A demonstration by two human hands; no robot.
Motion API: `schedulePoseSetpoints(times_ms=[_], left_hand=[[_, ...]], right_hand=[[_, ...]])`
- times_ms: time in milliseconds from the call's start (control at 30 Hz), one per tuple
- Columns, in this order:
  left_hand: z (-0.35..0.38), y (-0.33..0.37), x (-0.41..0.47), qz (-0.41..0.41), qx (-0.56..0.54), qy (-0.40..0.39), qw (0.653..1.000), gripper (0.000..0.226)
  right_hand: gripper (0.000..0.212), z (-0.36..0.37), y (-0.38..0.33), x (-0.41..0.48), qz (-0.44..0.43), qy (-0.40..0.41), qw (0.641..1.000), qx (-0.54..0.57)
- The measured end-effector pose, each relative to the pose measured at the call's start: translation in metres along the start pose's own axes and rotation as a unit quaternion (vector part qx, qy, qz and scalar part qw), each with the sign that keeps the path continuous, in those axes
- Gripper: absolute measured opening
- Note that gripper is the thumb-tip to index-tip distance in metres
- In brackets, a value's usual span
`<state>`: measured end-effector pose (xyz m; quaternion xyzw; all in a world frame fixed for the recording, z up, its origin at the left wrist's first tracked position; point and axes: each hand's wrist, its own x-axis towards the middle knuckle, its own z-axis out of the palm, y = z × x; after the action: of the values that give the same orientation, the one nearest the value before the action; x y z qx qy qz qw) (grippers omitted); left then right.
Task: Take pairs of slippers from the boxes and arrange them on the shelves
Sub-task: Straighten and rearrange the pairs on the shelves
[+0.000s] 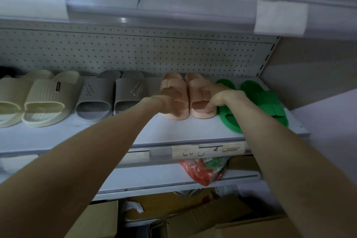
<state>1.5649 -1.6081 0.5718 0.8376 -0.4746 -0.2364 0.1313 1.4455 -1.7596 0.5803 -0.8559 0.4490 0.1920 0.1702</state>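
Peach slippers [195, 83] on shelf [173, 133], toward its right edge.
Left hand [168, 96] and right hand [220, 98] each grip one; long axes run front-to-back.

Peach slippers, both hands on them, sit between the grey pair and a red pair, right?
Not red: the head view shows the peach slippers between the grey pair and a green pair, left hand and right hand on them.

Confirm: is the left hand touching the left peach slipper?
Touching. The head view shows the left hand gripping the strap of the left peach slipper, which sits on the shelf.
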Motion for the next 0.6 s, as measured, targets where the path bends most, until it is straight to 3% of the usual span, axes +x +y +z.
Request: schedulePoseSetpoints(times_ms=[100,200,267,600], left_hand=[[-0.005,0.014,-0.004,0.01,0.073,-0.004,0.997,0.061],[-0.002,0.026,0.003,0.049,0.119,0.022,0.991,0.057],[0.0,0.034,0.005,0.063,0.102,0.019,0.993,0.061],[0.032,0.094,0.021,0.149,0.08,-0.003,0.986,0.063]], right_hand=[[0.103,-0.012,0.01,-0.004,0.0,0.01,1.0,0.015],[0.08,-0.025,0.023,-0.018,-0.044,0.039,0.998,-0.019],[0.073,-0.032,0.035,-0.026,-0.05,0.052,0.997,-0.023],[0.077,-0.038,0.117,-0.04,-0.009,0.064,0.998,-0.005]])
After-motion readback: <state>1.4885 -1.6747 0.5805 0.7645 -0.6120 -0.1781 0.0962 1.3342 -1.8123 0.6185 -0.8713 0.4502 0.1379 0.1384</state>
